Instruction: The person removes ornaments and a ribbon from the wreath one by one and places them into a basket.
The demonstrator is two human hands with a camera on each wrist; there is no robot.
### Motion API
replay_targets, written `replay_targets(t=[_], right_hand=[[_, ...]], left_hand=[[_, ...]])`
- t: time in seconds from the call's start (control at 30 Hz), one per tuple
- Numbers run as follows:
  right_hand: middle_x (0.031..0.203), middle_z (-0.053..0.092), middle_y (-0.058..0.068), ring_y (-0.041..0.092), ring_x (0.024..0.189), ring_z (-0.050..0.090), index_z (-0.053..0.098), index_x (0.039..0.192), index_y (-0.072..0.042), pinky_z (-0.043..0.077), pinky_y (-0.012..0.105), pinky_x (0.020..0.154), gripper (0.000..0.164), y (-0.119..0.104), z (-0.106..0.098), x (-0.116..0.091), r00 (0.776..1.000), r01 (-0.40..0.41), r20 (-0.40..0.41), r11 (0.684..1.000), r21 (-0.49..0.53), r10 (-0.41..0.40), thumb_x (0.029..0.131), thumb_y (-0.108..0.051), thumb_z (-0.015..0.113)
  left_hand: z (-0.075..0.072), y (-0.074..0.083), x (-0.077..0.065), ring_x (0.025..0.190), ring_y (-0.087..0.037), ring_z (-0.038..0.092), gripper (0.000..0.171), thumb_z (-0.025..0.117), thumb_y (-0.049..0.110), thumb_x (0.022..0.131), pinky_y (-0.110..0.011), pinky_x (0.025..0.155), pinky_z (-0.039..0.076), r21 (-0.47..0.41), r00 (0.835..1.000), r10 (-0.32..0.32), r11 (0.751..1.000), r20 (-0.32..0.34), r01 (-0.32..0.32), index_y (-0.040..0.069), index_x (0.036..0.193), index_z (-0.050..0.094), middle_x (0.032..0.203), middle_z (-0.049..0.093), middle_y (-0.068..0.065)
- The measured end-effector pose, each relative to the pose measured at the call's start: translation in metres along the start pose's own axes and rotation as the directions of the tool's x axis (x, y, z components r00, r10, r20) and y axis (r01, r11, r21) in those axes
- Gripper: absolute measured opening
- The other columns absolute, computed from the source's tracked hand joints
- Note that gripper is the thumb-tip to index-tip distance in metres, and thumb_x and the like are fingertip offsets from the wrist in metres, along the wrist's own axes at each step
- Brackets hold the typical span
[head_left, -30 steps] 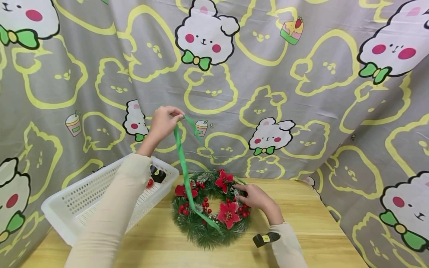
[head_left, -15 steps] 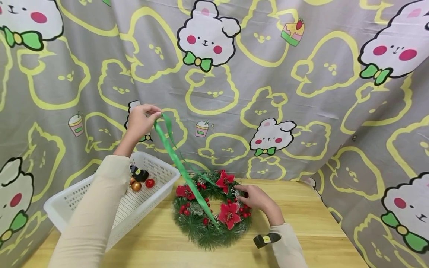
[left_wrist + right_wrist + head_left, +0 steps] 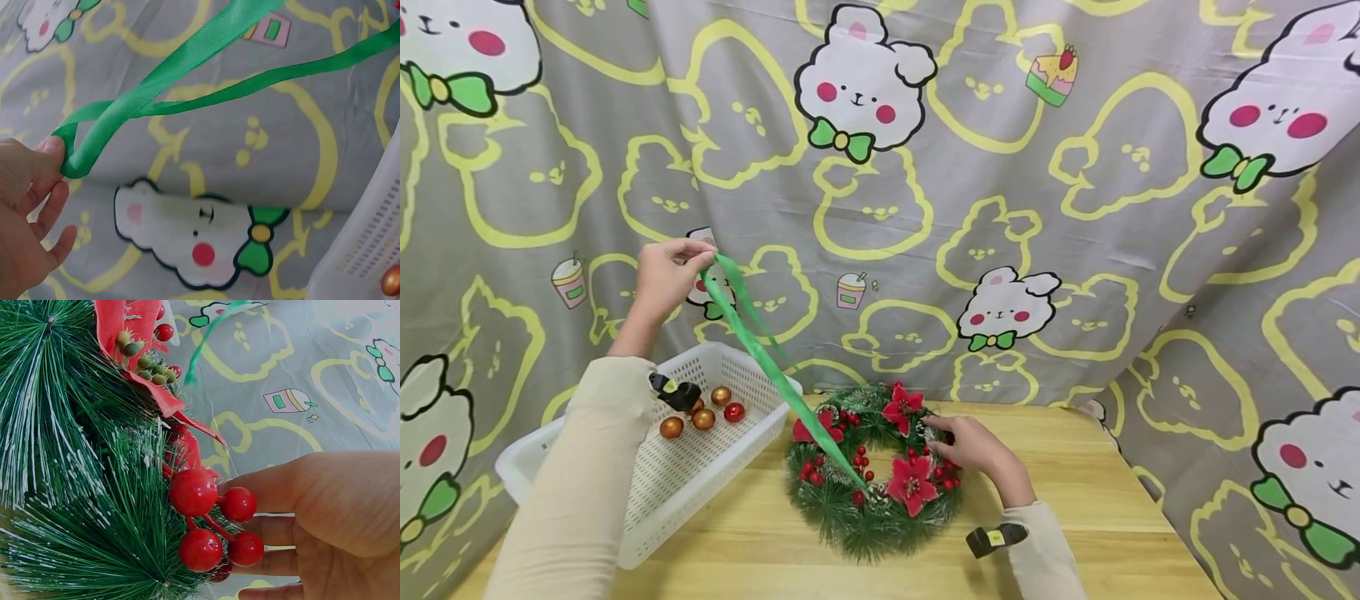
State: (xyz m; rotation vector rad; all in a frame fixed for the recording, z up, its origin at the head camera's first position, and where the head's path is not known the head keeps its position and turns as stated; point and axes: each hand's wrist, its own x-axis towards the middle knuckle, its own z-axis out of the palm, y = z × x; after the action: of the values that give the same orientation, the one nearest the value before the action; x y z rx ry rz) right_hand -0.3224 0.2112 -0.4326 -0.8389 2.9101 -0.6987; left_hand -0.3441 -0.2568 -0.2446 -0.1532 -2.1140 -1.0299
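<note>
A green ribbon [image 3: 767, 367] runs in a slanting line from the wreath [image 3: 865, 533] up to my left hand [image 3: 666, 275]. The left thumb and fingertips pinch it high above the white basket; in the left wrist view the ribbon [image 3: 169, 78] folds at the fingertips and its two strands cross. On the table lies the green wreath, with red poinsettias, red berries and frosted needles. My right hand [image 3: 977, 450] rests on its right side. In the right wrist view, fairly straight fingers [image 3: 275, 531] reach behind red berries [image 3: 194, 494], their tips hidden.
The white perforated basket [image 3: 700, 492] stands left of the wreath, partly under my left forearm. Several gold and red ornament balls [image 3: 703, 419] lie in it. A patterned grey curtain [image 3: 1112, 250] hangs behind the wooden table [image 3: 1097, 533].
My left hand has moved left, drawing the ribbon out into a straighter slant. Ornament balls in the basket have come into view. The wreath and right hand have stayed in place.
</note>
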Motion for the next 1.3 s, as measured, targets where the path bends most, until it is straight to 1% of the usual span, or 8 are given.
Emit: replay_targets(t=[0.17,0.37,0.53,0.73,0.93,1.17,1.23,1.3], right_hand=[[0.105,0.072,0.014,0.009,0.043,0.039,0.059,0.143,-0.007,0.045,0.032,0.070,0.046,-0.003,-0.001,0.001,1.000,-0.017,0.003,1.000,0.018,0.017,0.098,-0.017,0.067],[0.125,0.070,0.018,0.008,0.043,0.039,0.060,0.142,-0.006,0.045,0.032,0.070,0.045,-0.002,-0.001,-0.001,1.000,-0.007,0.004,1.000,0.012,0.007,0.098,-0.016,0.067],[0.115,0.072,0.017,0.008,0.043,0.037,0.060,0.141,-0.006,0.044,0.031,0.070,0.045,0.001,-0.001,0.000,1.000,-0.001,-0.003,1.000,0.004,0.001,0.098,-0.016,0.068],[0.092,0.070,0.008,0.007,0.042,0.036,0.060,0.142,-0.006,0.044,0.030,0.067,0.046,0.002,-0.001,0.001,1.000,0.001,-0.002,1.000,0.009,-0.001,0.098,-0.016,0.068],[0.076,0.061,0.000,0.006,0.042,0.036,0.059,0.142,-0.005,0.043,0.027,0.064,0.047,0.001,-0.001,0.001,1.000,0.012,0.011,1.000,0.023,-0.012,0.098,-0.017,0.068],[0.066,0.051,-0.002,0.006,0.042,0.035,0.059,0.143,-0.005,0.042,0.026,0.063,0.047,0.001,-0.001,0.003,1.000,0.019,0.009,1.000,0.014,-0.019,0.099,-0.018,0.067],[0.066,0.052,-0.002,0.006,0.042,0.035,0.059,0.142,-0.004,0.042,0.027,0.063,0.046,0.001,-0.001,0.003,1.000,0.024,0.008,1.000,0.014,-0.024,0.099,-0.017,0.067],[0.068,0.053,-0.002,0.006,0.042,0.035,0.059,0.142,-0.004,0.042,0.027,0.064,0.046,0.002,-0.002,0.002,1.000,0.027,0.006,1.000,0.011,-0.027,0.098,-0.017,0.067]], left_hand=[[-0.017,-0.017,0.000,0.067,0.013,0.053,0.026,0.070,0.019,0.097,-0.010,0.062,0.041,-0.021,0.998,-0.054,0.998,-0.044,0.053,-0.004,0.108,0.076,0.070,0.054,0.038],[-0.032,-0.037,-0.001,0.060,0.014,0.051,0.025,0.071,0.017,0.097,-0.007,0.057,0.040,0.004,0.984,-0.115,0.993,-0.139,0.116,-0.006,0.107,0.076,0.061,0.049,0.043],[-0.041,-0.045,0.001,0.060,0.014,0.050,0.024,0.071,0.014,0.096,-0.006,0.060,0.040,-0.025,0.956,-0.166,0.986,-0.241,0.165,-0.006,0.107,0.076,0.062,0.049,0.042],[-0.049,-0.042,0.006,0.062,0.010,0.049,0.018,0.072,0.018,0.095,-0.009,0.064,0.039,-0.084,0.905,-0.227,0.974,-0.359,0.211,0.006,0.105,0.081,0.068,0.052,0.036],[-0.061,-0.030,0.017,0.065,0.008,0.053,0.010,0.074,0.012,0.093,-0.009,0.068,0.043,-0.250,0.844,-0.250,0.958,-0.474,0.143,0.016,0.095,0.084,0.075,0.059,0.026],[-0.075,-0.009,0.025,0.069,0.004,0.053,0.011,0.074,0.009,0.092,-0.015,0.074,0.042,-0.378,0.752,-0.299,0.923,-0.588,0.071,0.014,0.090,0.084,0.079,0.059,0.016],[-0.078,-0.001,0.024,0.069,0.003,0.053,0.011,0.073,0.008,0.092,-0.016,0.075,0.042,-0.400,0.734,-0.320,0.914,-0.599,0.071,0.012,0.090,0.084,0.079,0.058,0.014],[-0.080,0.004,0.022,0.069,0.003,0.052,0.012,0.073,0.009,0.093,-0.016,0.075,0.041,-0.401,0.729,-0.327,0.912,-0.601,0.079,0.013,0.091,0.084,0.079,0.057,0.014]])
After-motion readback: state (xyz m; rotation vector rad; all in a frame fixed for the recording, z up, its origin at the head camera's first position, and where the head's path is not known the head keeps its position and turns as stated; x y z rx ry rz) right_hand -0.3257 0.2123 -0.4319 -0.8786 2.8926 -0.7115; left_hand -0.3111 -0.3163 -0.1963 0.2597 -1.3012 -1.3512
